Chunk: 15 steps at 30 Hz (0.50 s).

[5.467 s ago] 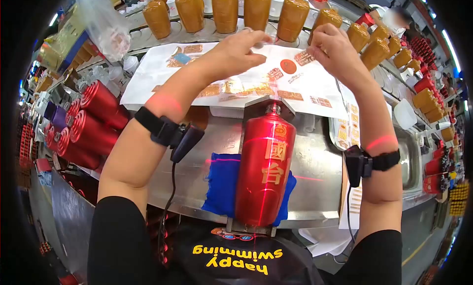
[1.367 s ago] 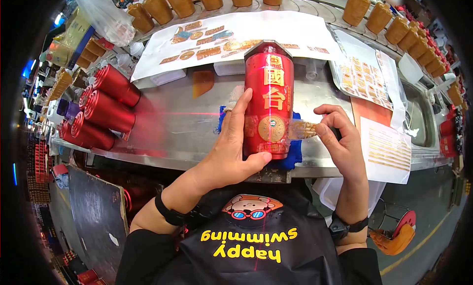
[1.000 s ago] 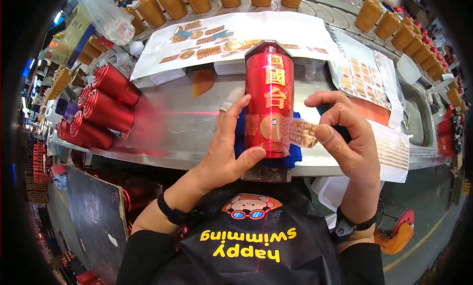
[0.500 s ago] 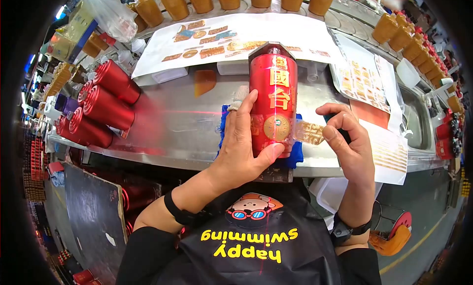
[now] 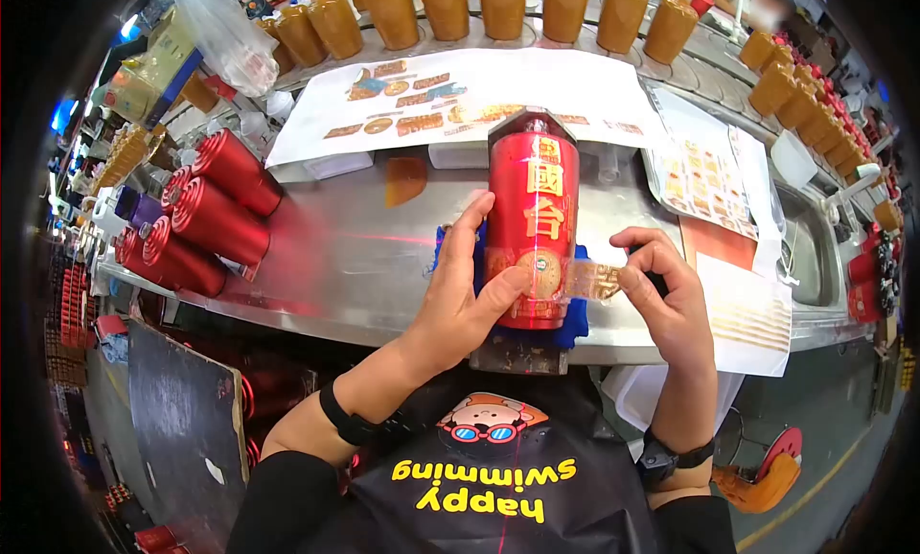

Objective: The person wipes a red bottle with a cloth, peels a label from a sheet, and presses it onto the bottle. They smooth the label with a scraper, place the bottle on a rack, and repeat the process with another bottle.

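A glossy red bottle with gold characters and a round gold emblem lies on a blue cloth, its dark angular end pointing away from me. My left hand holds the bottle's left side, with the thumb pressed beside the emblem. From the emblem, a clear strip with gold lettering extends rightward off the bottle. Its free end is pinched between the thumb and fingers of my right hand. Something dark shows behind those fingers, too hidden to name.
Several plain red bottles lie stacked at left on the metal table. Behind, a white sheet with gold decals spreads out, and brown bottles line a conveyor. At right are a decal-covered tray, another sheet and a sink.
My left thumb has shifted up the bottle to the emblem's edge. My right hand still pinches the strip, which now sits flatter. The whole scene sits slightly lower in view.
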Each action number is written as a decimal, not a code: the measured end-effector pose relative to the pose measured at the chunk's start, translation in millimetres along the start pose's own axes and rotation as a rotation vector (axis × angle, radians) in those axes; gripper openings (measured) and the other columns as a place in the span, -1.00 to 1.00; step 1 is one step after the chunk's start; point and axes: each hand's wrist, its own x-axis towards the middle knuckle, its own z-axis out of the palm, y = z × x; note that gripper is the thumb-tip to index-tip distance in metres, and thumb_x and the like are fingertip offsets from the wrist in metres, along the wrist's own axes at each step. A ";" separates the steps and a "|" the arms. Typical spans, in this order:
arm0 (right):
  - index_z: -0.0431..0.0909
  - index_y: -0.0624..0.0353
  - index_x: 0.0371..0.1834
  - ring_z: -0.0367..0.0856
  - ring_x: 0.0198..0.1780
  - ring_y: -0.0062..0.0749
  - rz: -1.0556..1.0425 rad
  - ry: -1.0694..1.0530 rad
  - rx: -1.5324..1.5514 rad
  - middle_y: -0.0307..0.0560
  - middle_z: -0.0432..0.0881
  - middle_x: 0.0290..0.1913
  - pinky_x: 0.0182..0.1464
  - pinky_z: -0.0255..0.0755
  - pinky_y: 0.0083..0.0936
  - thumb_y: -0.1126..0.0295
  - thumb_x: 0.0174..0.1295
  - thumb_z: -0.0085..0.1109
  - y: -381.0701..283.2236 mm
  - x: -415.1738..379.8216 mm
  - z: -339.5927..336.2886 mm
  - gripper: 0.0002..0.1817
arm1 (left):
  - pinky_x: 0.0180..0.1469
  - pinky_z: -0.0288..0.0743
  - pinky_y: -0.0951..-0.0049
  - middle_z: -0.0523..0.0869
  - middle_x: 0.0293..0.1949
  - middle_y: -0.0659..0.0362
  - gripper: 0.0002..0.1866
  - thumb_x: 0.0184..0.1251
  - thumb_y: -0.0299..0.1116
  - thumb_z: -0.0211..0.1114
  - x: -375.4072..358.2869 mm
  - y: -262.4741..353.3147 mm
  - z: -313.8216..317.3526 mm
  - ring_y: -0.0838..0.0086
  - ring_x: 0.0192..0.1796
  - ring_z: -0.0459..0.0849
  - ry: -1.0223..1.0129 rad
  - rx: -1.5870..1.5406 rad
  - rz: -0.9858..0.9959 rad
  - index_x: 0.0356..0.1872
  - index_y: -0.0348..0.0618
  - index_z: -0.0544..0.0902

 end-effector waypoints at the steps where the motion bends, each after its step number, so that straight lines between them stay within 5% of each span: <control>1: 0.45 0.20 -0.42 0.39 0.01 -0.44 0.006 -0.001 0.004 0.00 0.53 0.05 0.14 0.24 -0.49 0.41 0.30 0.22 -1.0 -0.4 0.0 -0.82 | 0.50 0.00 0.17 0.18 0.42 -0.25 -0.05 0.34 0.00 0.31 2.5 -0.8 1.5 0.04 0.48 0.17 0.005 0.068 0.011 0.47 -0.41 0.00; 2: 0.51 0.24 -0.40 0.47 -0.07 -0.49 -0.011 0.018 -0.012 -0.05 0.54 0.02 0.00 0.32 -0.57 0.41 0.28 0.26 2.3 -0.9 -0.7 -0.83 | 0.49 0.02 0.16 0.19 0.41 -0.25 -0.07 0.35 -0.02 0.31 4.5 -1.4 2.6 0.06 0.47 0.18 0.010 0.136 0.021 0.47 -0.42 0.00; 15: 0.50 0.24 -0.42 0.48 -0.06 -0.46 -0.038 0.024 -0.051 -0.05 0.54 0.01 0.01 0.34 -0.55 0.43 0.27 0.25 16.2 -2.5 1.6 -0.83 | 0.45 0.14 0.20 0.23 0.39 -0.25 -0.04 0.31 -0.06 0.35 10.6 -3.0 1.0 0.07 0.43 0.26 -0.017 0.165 0.047 0.46 -0.43 -0.03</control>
